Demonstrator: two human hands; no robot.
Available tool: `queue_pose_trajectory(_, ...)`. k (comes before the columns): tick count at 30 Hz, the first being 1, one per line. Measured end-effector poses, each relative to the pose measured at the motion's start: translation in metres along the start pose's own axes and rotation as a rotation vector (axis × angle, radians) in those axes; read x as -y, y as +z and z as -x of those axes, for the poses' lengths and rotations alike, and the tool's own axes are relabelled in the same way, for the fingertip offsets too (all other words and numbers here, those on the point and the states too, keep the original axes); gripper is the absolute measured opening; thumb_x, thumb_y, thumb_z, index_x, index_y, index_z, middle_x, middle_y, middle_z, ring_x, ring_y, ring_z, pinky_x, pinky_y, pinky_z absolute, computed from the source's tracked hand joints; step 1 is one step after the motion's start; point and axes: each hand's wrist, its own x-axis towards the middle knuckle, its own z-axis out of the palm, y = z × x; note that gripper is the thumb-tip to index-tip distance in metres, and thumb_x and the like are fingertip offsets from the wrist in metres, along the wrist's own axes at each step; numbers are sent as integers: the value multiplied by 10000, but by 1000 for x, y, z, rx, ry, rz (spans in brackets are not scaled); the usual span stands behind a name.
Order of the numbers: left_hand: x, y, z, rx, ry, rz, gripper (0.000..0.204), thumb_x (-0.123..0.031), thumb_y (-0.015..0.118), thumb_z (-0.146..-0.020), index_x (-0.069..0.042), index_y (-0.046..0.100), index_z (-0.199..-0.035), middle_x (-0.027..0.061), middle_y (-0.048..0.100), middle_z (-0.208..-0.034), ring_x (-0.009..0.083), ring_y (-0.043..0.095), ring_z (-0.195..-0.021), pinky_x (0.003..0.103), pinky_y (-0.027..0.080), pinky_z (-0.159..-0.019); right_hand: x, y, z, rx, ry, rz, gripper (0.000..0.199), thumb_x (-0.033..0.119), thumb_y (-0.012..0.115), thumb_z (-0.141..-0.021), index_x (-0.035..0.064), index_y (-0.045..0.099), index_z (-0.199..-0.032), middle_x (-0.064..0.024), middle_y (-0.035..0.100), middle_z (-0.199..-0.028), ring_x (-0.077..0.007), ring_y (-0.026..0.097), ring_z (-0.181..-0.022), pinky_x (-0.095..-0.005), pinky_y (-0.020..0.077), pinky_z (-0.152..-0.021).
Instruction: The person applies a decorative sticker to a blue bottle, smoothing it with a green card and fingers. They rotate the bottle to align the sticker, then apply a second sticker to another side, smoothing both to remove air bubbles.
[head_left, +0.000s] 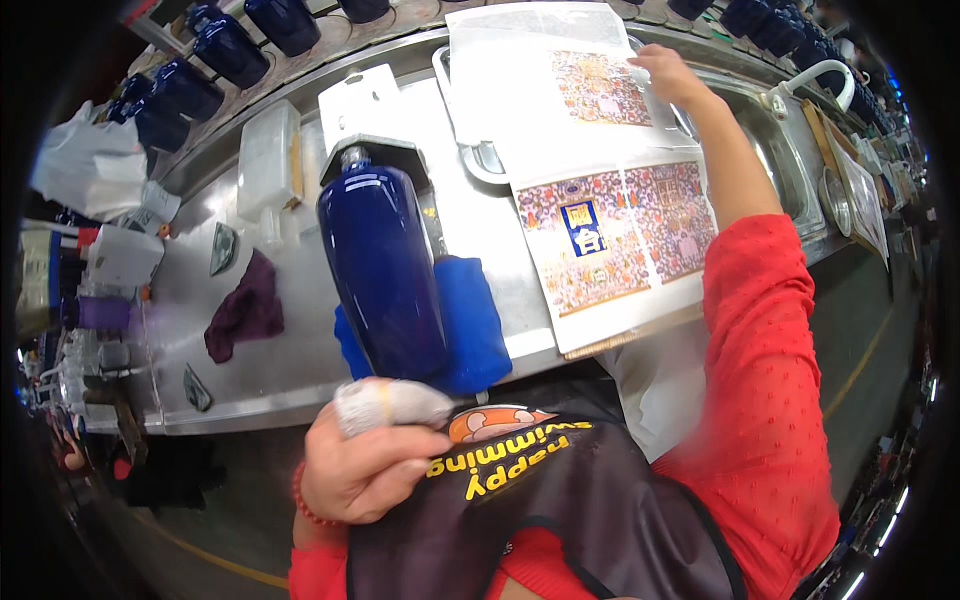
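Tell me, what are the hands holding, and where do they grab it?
The left hand steadies the blue bottle at its base end. The right hand touches the top sheet of decals at its far edge; whether it grips is unclear.

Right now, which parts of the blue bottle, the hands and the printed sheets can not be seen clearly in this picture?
All from the head view:
- Blue bottle: its base is hidden behind the left hand; its neck sits under a metal bracket.
- Left hand: a wrapped finger hides what it touches.
- Right hand: the fingertips are too small to show the grip on the top sheet.
- Lower sheet: its right edge is covered by the red sleeve.
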Motion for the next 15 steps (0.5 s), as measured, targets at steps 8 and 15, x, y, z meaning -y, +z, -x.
queue_pose_trajectory(8,52,-34,25,-487,-123,135,356,-314,682,-935,40,708,-898,243,720,-902,286,700,-824,367,549,-772,-167,57,43,52,1201,-717,296,238,577,-995,82,686,-1220,-91,659,-1205,-234,614,-985,-436,528,-616)
queue_pose_trajectory(15,69,-42,16,-508,-96,144,335,-270,655,-947,62,688,-922,244,717,-904,292,701,-846,382,556,-787,-85,-33,20,59,119,-1526,289,153,568,-1014,76,687,-1266,-72,690,-1181,-153,642,-918,-328,554,-681)
